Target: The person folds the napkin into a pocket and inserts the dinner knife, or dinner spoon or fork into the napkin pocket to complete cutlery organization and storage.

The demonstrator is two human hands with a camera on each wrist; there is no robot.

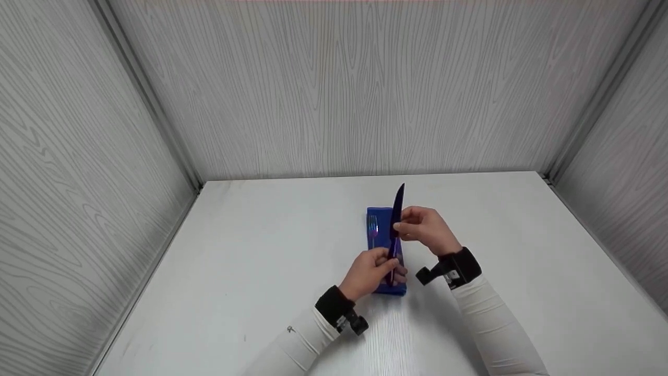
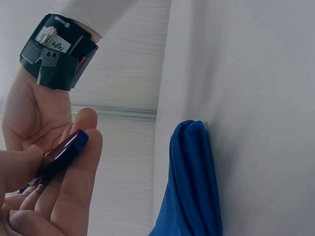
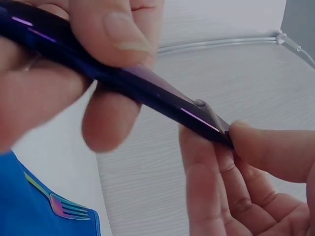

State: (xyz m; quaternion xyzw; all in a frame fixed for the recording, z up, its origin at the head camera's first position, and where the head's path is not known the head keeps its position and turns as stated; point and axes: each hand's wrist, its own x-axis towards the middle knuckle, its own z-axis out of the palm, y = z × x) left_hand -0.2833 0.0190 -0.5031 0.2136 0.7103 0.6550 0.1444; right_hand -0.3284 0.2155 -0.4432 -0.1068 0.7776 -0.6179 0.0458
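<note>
A dark blue-purple knife (image 1: 398, 203) is held in both hands, its tip pointing toward the back wall. My left hand (image 1: 367, 272) grips the handle between thumb and fingers. Farther up, my right hand (image 1: 429, 228) pinches the blade, its thumb on one face. In the right wrist view the shiny knife handle (image 3: 162, 105) slants down to the right hand's thumb. Beneath the hands lies a folded blue cloth (image 1: 383, 214), partly covered by them. On its left side rests an iridescent fork (image 1: 373, 227), tines away from me, its lower handle hidden by the left hand.
The white table (image 1: 261, 250) extends around the cloth. Grey wood-grain panels stand at the back (image 1: 334, 94), left (image 1: 78, 156) and right (image 1: 626, 136). Each wrist carries a black strap with a small camera.
</note>
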